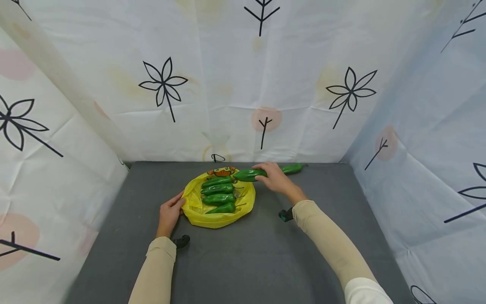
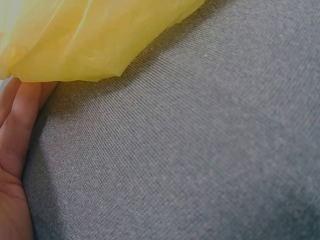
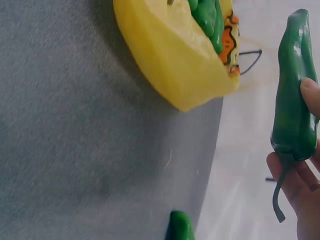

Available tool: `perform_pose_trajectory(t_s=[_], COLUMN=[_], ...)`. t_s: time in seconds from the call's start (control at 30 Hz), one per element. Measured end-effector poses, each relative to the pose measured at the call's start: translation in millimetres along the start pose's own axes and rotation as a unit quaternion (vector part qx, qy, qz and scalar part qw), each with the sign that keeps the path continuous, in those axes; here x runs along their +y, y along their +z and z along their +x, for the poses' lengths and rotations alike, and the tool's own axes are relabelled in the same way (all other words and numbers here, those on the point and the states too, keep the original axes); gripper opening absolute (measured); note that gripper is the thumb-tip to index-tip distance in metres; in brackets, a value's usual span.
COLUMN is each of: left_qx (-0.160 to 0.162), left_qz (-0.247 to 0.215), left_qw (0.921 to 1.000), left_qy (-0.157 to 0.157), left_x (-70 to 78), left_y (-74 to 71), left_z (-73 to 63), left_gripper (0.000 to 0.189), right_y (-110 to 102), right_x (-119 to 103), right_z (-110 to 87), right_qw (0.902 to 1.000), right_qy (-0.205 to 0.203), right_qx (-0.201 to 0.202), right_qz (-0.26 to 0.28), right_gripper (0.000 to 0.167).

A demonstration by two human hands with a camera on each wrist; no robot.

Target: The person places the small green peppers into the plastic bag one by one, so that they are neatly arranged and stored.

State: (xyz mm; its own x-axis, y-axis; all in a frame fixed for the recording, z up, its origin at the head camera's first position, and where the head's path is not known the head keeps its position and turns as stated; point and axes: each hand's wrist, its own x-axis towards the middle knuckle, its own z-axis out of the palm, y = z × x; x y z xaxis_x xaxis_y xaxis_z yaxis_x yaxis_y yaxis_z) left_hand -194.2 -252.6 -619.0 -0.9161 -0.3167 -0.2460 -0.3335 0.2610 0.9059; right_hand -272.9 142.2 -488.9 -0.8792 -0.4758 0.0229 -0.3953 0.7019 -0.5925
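At its left rim, a yellow plastic bag (image 1: pixel 212 221) with its mouth spread wide is pinched by my left hand (image 1: pixel 169 214), thumb above and fingers under the plastic. Several green peppers (image 1: pixel 218 199) lie side by side inside. My right hand (image 1: pixel 279 180) grips another long green pepper (image 1: pixel 247 175) around its stem half, its tip reaching over the bag's right rim. In the right wrist view this pepper (image 3: pixel 292 100) is held up off the table, stem hanging down past the fingers.
One more green pepper (image 1: pixel 291 169) lies on the dark grey table (image 1: pixel 243 261) near its back edge, beyond the right hand. White patterned cloth (image 1: pixel 228 84) hangs along the back and both sides. A printed orange design (image 1: pixel 222 171) shows on the bag's far edge.
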Motion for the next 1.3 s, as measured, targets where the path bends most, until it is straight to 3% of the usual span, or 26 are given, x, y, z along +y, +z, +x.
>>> perform_pose_trajectory(t_s=[0.43, 1.0, 1.3], left_qx=[-0.004, -0.011, -0.005], left_qz=[-0.007, -0.013, -0.010], left_qw=[1.0000, 0.9998, 0.9999], left_qy=[-0.001, -0.007, -0.005], left_x=[0.0, 5.9, 4.6], left_y=[0.4, -0.2, -2.1], left_z=[-0.6, 0.6, -1.2], left_gripper=[0.045, 0.046, 0.045], right_y=[14.9, 37.3, 55.5], right_x=[-22.5, -46.1, -53.0], right_z=[22.8, 47.6, 58.1], right_qw=[0.9986, 0.9944, 0.9936], right_qy=[-0.043, -0.023, -0.019], right_qx=[-0.029, -0.103, -0.111], right_qz=[-0.009, -0.008, -0.010], right_gripper=[0.040, 0.045, 0.043])
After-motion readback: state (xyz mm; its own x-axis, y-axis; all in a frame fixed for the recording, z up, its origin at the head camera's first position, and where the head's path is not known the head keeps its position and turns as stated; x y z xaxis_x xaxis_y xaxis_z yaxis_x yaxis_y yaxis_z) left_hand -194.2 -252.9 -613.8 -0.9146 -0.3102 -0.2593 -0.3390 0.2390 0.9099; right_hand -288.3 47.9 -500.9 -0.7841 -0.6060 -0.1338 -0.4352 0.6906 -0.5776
